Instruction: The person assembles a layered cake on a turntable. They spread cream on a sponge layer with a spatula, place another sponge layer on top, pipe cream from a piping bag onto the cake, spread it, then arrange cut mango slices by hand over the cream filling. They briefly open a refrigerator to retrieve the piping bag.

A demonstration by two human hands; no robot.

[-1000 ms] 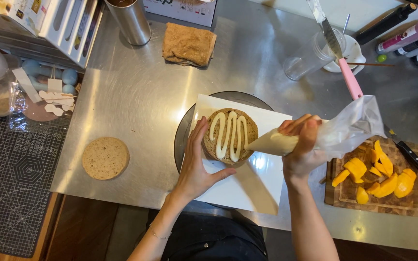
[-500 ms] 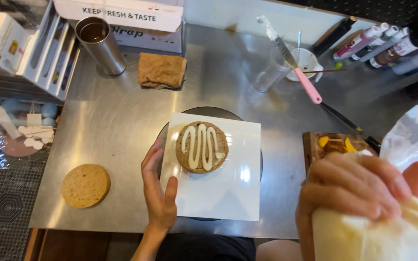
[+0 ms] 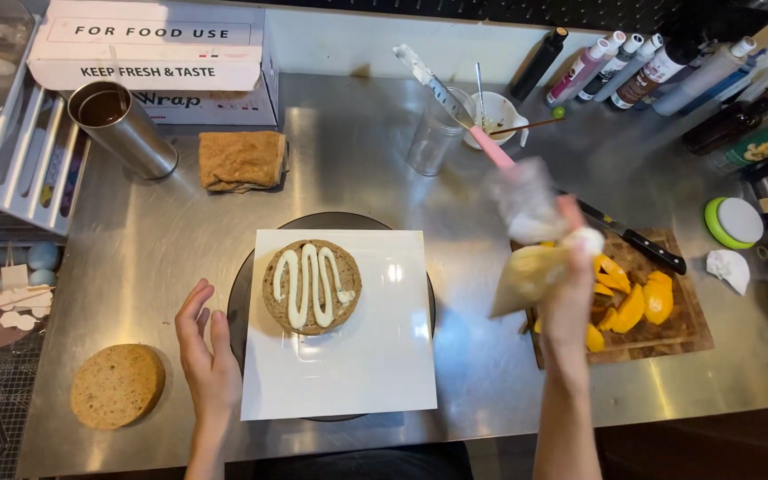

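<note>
A steel cup (image 3: 122,129) and folded cloth (image 3: 242,160) sit beyond the board, knife (image 3: 633,238) by mango (image 3: 633,307), bottles (image 3: 633,67) behind.

Bright overhead light, soft glare patches on the steel tabletop (image 3: 357,151), right hand (image 3: 571,284) and piping bag (image 3: 531,231) motion-blurred, rest sharp, edges slightly bowed.

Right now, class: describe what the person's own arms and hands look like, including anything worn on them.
Both arms are bare to the frame's lower edge: no sleeves, gloves, watch or bracelets show. The left hand has slim fingers with no visible rings. The right hand is motion-blurred, so its small details cannot be told.
</note>
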